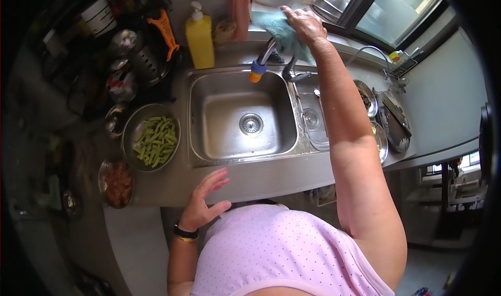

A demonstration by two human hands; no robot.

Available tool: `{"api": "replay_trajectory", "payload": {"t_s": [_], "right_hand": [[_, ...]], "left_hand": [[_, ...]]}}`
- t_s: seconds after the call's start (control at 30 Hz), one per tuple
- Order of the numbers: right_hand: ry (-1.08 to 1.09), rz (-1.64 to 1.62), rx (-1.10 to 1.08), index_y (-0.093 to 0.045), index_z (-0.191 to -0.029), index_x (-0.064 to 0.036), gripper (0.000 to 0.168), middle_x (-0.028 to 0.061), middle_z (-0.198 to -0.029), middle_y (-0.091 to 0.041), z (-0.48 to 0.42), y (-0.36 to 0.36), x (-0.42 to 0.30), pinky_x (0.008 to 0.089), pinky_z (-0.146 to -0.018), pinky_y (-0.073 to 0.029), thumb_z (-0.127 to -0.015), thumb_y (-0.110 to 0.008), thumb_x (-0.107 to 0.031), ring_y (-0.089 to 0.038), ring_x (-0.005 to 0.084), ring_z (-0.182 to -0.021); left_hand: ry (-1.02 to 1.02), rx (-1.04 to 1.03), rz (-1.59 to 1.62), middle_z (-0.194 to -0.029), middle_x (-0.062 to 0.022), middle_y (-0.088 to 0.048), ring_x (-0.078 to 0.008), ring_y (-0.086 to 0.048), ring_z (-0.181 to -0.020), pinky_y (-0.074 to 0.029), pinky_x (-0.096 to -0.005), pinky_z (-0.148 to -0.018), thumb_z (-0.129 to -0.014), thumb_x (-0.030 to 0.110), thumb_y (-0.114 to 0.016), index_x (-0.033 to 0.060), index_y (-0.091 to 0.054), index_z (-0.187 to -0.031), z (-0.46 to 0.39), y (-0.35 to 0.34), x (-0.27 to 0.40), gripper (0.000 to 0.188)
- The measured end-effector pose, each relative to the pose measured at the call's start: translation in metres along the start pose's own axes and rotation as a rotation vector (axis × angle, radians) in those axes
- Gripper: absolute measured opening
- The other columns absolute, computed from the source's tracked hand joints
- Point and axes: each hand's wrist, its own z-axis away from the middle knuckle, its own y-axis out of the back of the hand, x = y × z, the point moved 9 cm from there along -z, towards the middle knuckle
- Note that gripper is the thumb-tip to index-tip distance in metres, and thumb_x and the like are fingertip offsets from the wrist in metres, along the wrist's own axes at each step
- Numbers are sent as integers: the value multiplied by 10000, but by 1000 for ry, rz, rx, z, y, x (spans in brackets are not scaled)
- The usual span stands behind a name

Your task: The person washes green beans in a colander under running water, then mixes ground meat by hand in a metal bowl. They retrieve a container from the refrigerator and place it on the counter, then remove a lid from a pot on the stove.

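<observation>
My right hand (pixel 307 25) reaches far across the sink and grips a light teal cloth (pixel 282 29), its left part blurred. The cloth hangs over the upper part of the chrome faucet (pixel 267 50), whose spout ends in a blue and orange nozzle (pixel 256 73). Below lies the stainless steel sink basin (pixel 223 118), wet, with a round drain strainer (pixel 251 124). My left hand (pixel 207 198) hovers by the counter's front edge, fingers apart, holding nothing. Behind the faucet spout stands its lever handle (pixel 291 72).
Left of the sink are a bowl of cut green beans (pixel 155 141), a bowl of reddish meat (pixel 117 183) and a yellow pump bottle (pixel 199 41). An orange peeler (pixel 166 34) stands behind. On the right, a cleaver (pixel 395 112) rests on a dark board (pixel 400 137) beside bowls, below a window.
</observation>
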Motion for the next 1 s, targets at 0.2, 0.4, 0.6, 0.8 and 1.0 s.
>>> {"api": "replay_trajectory", "payload": {"t_s": [0.2,0.4,0.6,0.8,1.0], "right_hand": [[163,-175,125,-572,-1261,-83,756,212,-1264,-567,-16,10,24,469,-1019,-361,-932,-257,-686,-498,379,-1206],[231,-741,256,-636,-1036,-22,343,116,-909,-637,139,53,51,338,-727,-493,-977,-505,-334,-626,212,-811],[49,-390,99,-588,-738,-35,180,118,-690,-553,375,28,99,362,-559,-460,-865,-652,-147,-562,280,-606],[-149,-123,-258,-605,-705,-62,225,114,-740,-600,552,12,165,416,-582,-499,-835,-664,-235,-613,319,-674],[-343,-187,-448,-660,-811,-88,199,94,-839,-628,663,8,237,432,-680,-515,-855,-640,-281,-636,317,-782]], "left_hand": [[21,70,-50,-1408,-119,-452,-232,-549,-1198,-432,-347,-988,-773,83,-718,32,-487,-1346,27,4,-12,620],[-17,32,-123,-1362,-121,-501,-223,-578,-1138,-459,-341,-945,-761,81,-727,30,-535,-1294,35,0,-19,569],[33,-208,-78,-1316,-120,-545,-215,-606,-1064,-485,-330,-885,-725,81,-751,34,-578,-1232,25,-42,-52,538],[-83,-479,-191,-1288,-128,-560,-221,-610,-1051,-480,-325,-874,-739,91,-747,26,-584,-1221,-3,-119,-24,513],[-73,-593,-93,-1283,-110,-562,-200,-597,-1093,-462,-307,-886,-768,69,-719,31,-595,-1213,-2,-233,-9,465]]}}
